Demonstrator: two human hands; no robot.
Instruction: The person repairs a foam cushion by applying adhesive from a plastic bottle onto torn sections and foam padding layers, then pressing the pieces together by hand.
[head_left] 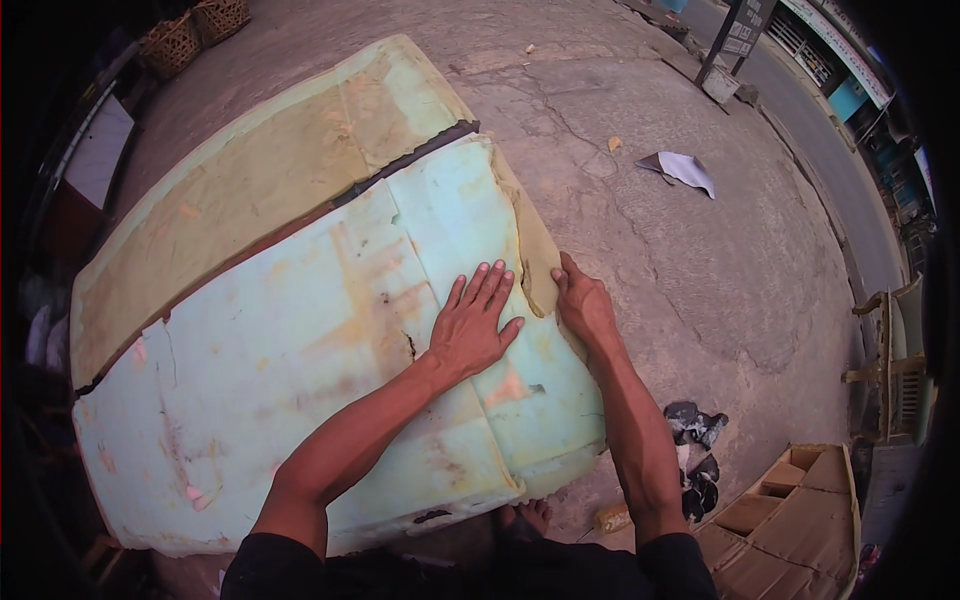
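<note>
In front of me lies a wide, worn foam slab, pale green with tan and brown stains and a few tears. My left hand rests flat on its top near the right side, fingers stretched out and slightly spread. At the slab's right edge my right hand is closed on the foam, its fingers partly hidden. Just above that hand, a torn tan strip of foam runs along the edge. A tan foam piece lies along the far side, parted from the green one by a dark, uneven gap.
Cracked concrete ground spreads to the right, with a scrap of grey-white sheet on it. A flattened cardboard piece, a crumpled black bundle and a wooden chair are at the right. Woven baskets stand far left.
</note>
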